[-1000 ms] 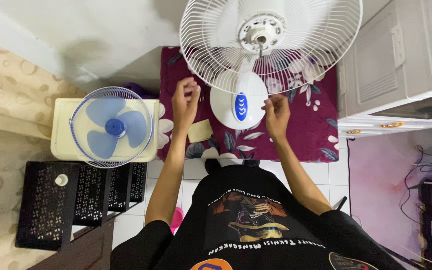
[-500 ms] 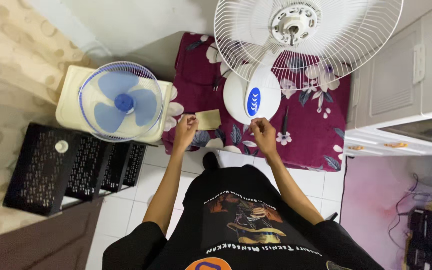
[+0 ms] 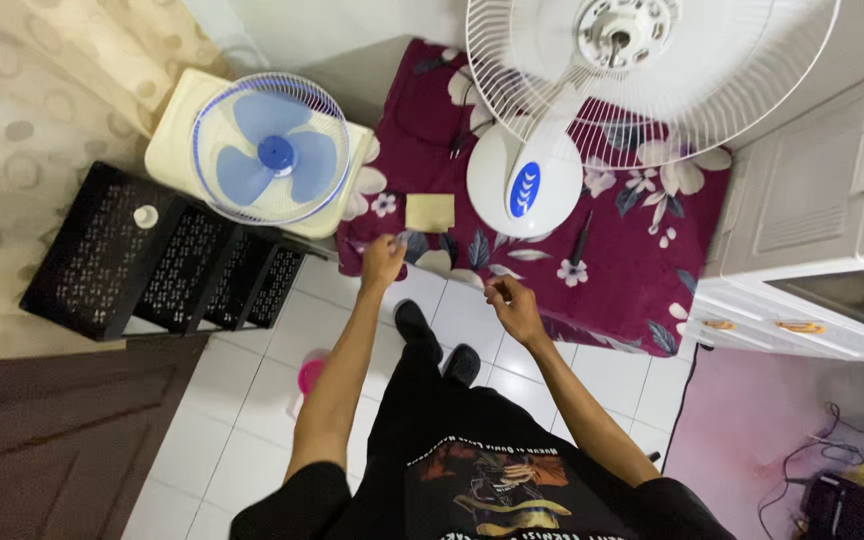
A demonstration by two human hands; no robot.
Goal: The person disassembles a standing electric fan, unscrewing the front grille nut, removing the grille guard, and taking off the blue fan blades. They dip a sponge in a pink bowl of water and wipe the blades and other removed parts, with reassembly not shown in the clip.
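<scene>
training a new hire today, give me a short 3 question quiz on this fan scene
1. True or false: the left hand is gripping the white fan grille.
2. Which lies on the floral cloth right of the white fan base? A) a black screwdriver-like tool B) a pink cup C) a phone
3. What colour are the blades of the small fan?

Key: 1 false, both the left hand and right hand hang free above the cloth's front edge. 2 A. 3 blue.
</scene>
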